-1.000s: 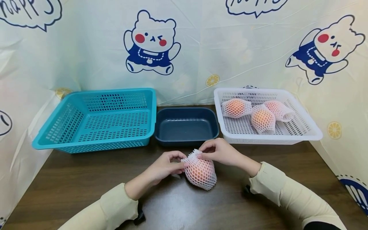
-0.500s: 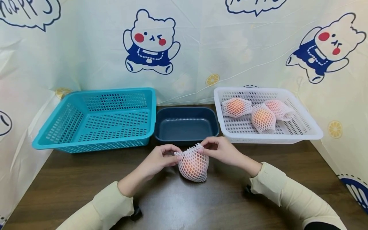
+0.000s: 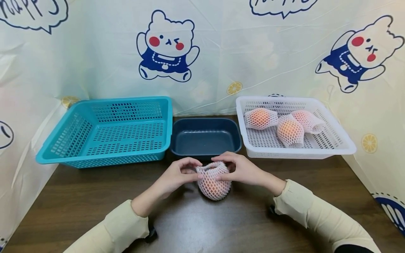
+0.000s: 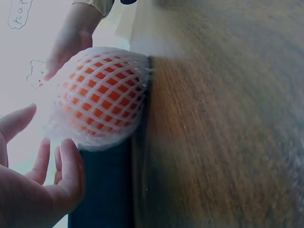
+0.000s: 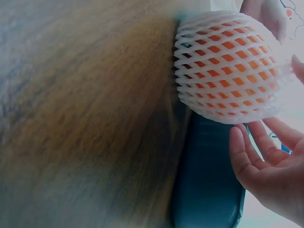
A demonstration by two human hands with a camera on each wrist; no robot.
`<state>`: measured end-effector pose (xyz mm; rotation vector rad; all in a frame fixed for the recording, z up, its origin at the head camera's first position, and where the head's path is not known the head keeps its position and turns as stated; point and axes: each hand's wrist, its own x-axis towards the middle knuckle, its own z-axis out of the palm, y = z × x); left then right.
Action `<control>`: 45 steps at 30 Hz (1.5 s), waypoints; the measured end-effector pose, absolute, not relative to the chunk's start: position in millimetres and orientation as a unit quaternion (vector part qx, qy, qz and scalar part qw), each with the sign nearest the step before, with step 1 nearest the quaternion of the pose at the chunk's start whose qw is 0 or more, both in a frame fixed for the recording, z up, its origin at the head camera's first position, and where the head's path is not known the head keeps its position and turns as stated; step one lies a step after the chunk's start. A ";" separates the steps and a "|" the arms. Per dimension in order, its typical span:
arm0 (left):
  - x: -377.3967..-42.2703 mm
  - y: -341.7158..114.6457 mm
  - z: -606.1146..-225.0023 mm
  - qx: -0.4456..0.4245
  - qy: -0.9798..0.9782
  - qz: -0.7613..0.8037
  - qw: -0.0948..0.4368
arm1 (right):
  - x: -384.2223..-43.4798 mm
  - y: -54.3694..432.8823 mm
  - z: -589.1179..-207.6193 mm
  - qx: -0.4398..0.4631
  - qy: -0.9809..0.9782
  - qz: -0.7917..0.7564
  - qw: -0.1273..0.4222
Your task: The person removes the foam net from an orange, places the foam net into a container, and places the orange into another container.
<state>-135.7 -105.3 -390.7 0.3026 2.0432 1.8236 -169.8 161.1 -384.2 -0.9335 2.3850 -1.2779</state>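
In the head view a round orange fruit [image 3: 212, 189] sits inside a white foam net [image 3: 218, 172] over the middle of the table, its open mouth turned upward. My left hand [image 3: 173, 175] pinches the mouth's left edge between thumb and fingers. On the other side my right hand [image 3: 245, 170] grips the mouth, thumb across the front of the net and fingers behind. Orange skin shows through the mesh in the left wrist view, above my left hand [image 4: 52, 190]. The right wrist view has the netted fruit [image 5: 237, 66] beside my right hand [image 5: 275, 166].
A turquoise basket [image 3: 167, 123] stands back left and a dark blue tray [image 3: 205, 154] back centre. Back right, a white basket [image 3: 294, 151] holds three netted fruits [image 3: 290, 130]. Behind them hangs a printed curtain [image 3: 218, 52]. The wooden table [image 3: 202, 225] lies underneath.
The netted fruit has shifted left and slightly toward the tray, its mouth now widened. My left hand moved up a little; my right thumb has slid down onto the net's front.
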 end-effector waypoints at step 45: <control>-131.3 -95.9 -395.7 0.162 0.790 0.578 0.126 | -159.7 151.4 -385.1 -0.454 0.793 -0.407 -0.022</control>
